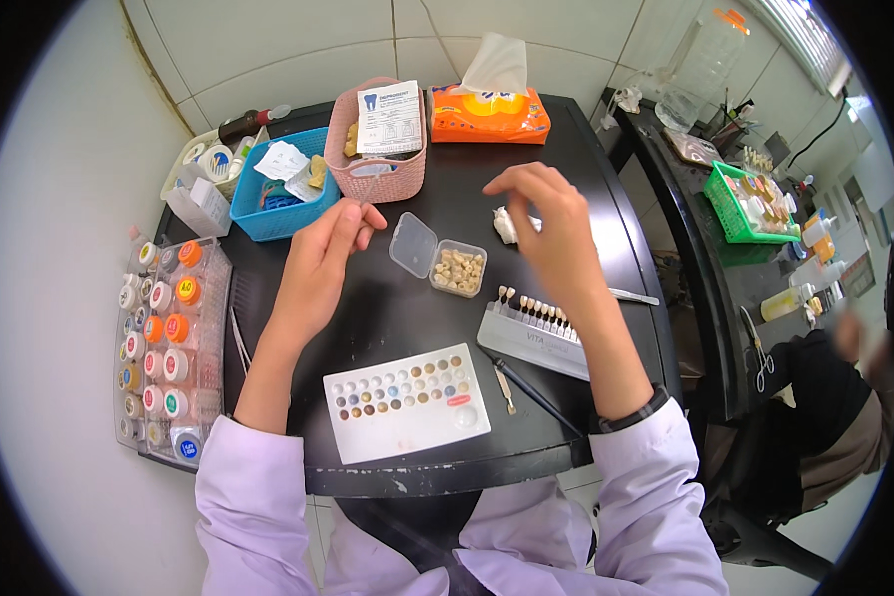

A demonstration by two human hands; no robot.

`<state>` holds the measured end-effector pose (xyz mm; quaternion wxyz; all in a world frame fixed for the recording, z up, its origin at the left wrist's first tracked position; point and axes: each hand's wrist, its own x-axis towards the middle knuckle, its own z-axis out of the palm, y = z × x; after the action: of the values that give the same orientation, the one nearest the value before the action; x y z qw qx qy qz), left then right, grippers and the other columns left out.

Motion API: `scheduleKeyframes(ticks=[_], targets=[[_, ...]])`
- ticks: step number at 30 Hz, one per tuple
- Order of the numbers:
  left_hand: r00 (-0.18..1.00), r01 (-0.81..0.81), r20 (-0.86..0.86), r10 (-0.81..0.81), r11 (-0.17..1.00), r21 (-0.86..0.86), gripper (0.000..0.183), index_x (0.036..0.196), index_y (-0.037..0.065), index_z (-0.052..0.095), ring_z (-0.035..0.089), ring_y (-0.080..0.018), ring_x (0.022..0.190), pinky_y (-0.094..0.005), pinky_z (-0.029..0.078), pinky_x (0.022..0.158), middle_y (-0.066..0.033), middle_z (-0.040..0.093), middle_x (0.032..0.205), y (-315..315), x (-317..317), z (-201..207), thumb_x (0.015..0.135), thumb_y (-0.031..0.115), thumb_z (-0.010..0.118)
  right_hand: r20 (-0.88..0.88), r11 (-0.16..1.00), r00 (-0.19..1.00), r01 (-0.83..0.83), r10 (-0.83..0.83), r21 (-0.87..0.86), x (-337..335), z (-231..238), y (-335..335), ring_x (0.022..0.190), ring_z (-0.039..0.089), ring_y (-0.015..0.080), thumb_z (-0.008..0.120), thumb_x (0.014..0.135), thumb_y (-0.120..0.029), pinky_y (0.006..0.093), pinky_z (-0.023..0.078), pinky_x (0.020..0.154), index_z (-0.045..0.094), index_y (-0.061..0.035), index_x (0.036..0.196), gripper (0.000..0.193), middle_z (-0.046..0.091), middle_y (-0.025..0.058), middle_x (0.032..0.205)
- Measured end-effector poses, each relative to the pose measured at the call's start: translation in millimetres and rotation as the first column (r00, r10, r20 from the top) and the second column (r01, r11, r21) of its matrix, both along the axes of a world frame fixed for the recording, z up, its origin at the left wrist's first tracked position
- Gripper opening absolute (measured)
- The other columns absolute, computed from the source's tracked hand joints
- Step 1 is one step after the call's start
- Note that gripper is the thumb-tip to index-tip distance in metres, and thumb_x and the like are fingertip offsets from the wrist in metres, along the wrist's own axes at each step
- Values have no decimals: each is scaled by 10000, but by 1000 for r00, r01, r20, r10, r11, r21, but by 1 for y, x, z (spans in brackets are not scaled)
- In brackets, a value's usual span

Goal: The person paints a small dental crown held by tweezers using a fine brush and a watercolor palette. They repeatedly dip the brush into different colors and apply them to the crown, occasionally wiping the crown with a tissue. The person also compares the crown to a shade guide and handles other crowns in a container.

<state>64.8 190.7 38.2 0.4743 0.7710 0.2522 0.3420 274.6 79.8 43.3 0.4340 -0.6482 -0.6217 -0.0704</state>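
Observation:
My left hand is raised in front of the blue and pink baskets. Its thumb and fingers are curled together, and whatever they may hold is too small to make out. My right hand hovers with fingers bent and apart, nothing visible in it, near a crumpled white tissue. Between the hands, a small clear box with its lid tipped back holds many cream tooth-like pieces. Nearer me lies a white palette with rows of coloured wells. A tooth shade guide sits partly behind my right forearm.
A clear rack of small jars lines the left edge. Behind stand a blue basket, a pink basket and an orange tissue pack. A dark pen lies near the front. Another person sits at the right.

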Motion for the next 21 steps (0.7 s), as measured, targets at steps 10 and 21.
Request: scheduleKeyframes(ticks=[10, 21], targets=[[986, -160, 24, 167, 885, 437, 263, 819, 1, 525, 374, -100, 517, -240, 319, 500, -52, 476, 648, -9, -3, -13, 945, 216, 445, 168, 967, 969, -141, 178, -214, -15, -16, -5, 877, 469, 206, 603, 686, 10, 337, 363, 743, 641, -73, 778, 130, 498, 30, 908], [986, -143, -5, 167, 856, 497, 192, 845, -6, 545, 409, -96, 507, -231, 323, 462, -49, 516, 671, -10, -1, -14, 920, 163, 491, 193, 943, 963, -126, 191, -307, -31, -21, -8, 927, 469, 218, 638, 724, -77, 381, 360, 771, 629, -76, 817, 94, 470, 43, 963]])
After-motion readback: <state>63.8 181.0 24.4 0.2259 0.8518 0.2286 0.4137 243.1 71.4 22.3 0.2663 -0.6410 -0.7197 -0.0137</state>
